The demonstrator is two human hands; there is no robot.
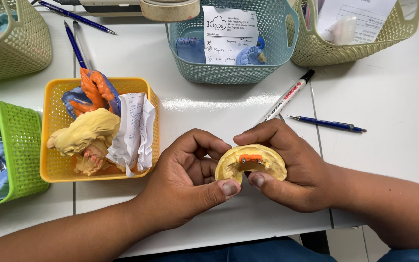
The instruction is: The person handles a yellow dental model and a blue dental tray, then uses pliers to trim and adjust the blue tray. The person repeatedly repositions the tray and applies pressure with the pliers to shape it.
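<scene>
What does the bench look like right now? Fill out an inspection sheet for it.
Surface: white table, glossy, seams visible.
Job's things: yellow dental cast with an orange piece and small metal parts, held above the table.
Clutter: yellow basket holding casts and crumpled paper; teal basket with a paper slip; lime green basket; two pale green baskets; permanent marker; blue pen; more pens at top left.
Grippers: left hand and right hand both grip the cast, thumbs on its front edge.
Cables: nothing seen.
Surroundings: blue clothing at the bottom edge.
</scene>
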